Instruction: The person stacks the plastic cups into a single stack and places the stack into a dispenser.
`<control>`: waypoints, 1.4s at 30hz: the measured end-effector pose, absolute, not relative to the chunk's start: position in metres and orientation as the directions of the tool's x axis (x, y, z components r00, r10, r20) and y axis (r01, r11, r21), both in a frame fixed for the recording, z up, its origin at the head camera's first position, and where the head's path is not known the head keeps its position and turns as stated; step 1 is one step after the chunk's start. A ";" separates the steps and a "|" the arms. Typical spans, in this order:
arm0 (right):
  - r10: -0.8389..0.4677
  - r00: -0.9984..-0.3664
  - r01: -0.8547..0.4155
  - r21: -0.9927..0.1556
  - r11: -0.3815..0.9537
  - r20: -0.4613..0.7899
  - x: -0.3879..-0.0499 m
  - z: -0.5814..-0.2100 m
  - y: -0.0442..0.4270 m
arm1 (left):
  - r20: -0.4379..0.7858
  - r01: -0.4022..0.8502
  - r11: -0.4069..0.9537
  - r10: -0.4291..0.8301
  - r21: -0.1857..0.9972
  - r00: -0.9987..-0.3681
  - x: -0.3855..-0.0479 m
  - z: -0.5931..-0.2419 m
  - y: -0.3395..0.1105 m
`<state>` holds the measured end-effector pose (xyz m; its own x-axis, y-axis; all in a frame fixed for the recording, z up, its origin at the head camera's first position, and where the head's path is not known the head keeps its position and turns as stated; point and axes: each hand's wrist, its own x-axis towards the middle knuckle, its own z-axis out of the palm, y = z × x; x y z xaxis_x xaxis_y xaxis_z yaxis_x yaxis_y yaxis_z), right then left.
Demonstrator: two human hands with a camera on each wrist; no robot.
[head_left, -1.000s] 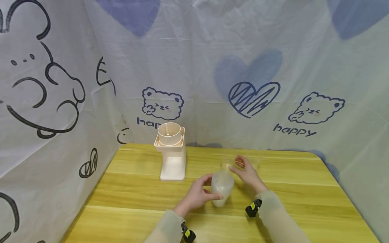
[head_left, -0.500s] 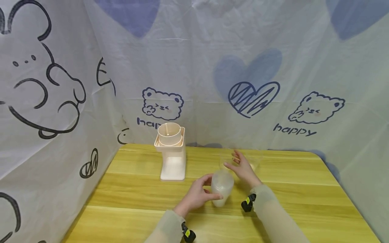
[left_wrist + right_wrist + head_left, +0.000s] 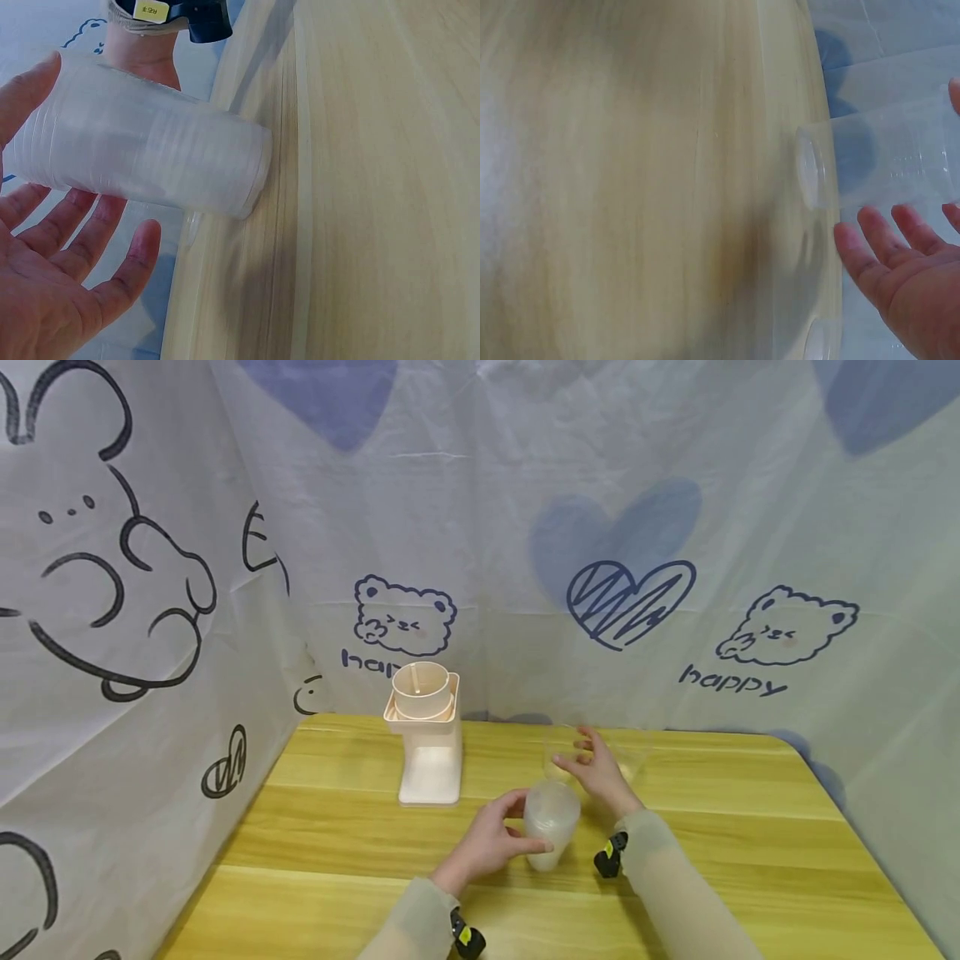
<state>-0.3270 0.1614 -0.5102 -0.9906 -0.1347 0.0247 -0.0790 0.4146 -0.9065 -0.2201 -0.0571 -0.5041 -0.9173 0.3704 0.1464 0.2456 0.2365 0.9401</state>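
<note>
A nested stack of clear plastic cups (image 3: 551, 818) stands on the table, and my left hand (image 3: 491, 839) grips its side between thumb and fingers. In the left wrist view the stack (image 3: 150, 139) looks frosty from its many layers. Just beyond it, my right hand (image 3: 602, 777) holds a single clear plastic cup (image 3: 892, 154), thumb on one side and fingers on the other. That cup's base sits at the table surface. To the right of that hand is another clear cup (image 3: 632, 762), hard to make out; its base (image 3: 821, 341) shows in the right wrist view.
A cream-coloured dispenser-like appliance (image 3: 431, 739) with a round open top stands at the back left of the wooden table (image 3: 337, 843). A printed cloth (image 3: 495, 527) hangs behind and along both sides.
My right hand has moved a little left and away from me, coming round the left one of the two single cups. The left hand and stack have stayed in place.
</note>
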 end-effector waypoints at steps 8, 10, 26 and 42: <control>-0.121 -0.992 -0.075 -0.917 0.391 0.030 -0.325 -0.508 0.161 | 0.147 0.249 0.237 0.375 0.939 -0.915 -0.222 -0.507 -0.056; -0.119 -0.992 -0.073 -0.918 0.389 0.028 -0.324 -0.507 0.161 | 0.149 0.250 0.237 0.376 0.939 -0.915 -0.222 -0.507 -0.056; -0.206 -0.975 -0.159 -0.911 0.380 0.084 -0.301 -0.481 0.167 | 0.141 0.247 0.247 0.381 0.937 -0.914 -0.223 -0.508 -0.058; -0.266 -0.945 -0.278 -0.895 0.348 0.190 -0.282 -0.441 0.166 | 0.134 0.232 0.229 0.375 0.945 -0.917 -0.207 -0.478 -0.056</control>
<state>-0.2821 0.1659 -0.4413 -0.9450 -0.2664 0.1899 -0.2780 0.3482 -0.8952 -0.2067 -0.0556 -0.4785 -0.9173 0.3749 0.1343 0.2321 0.2293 0.9453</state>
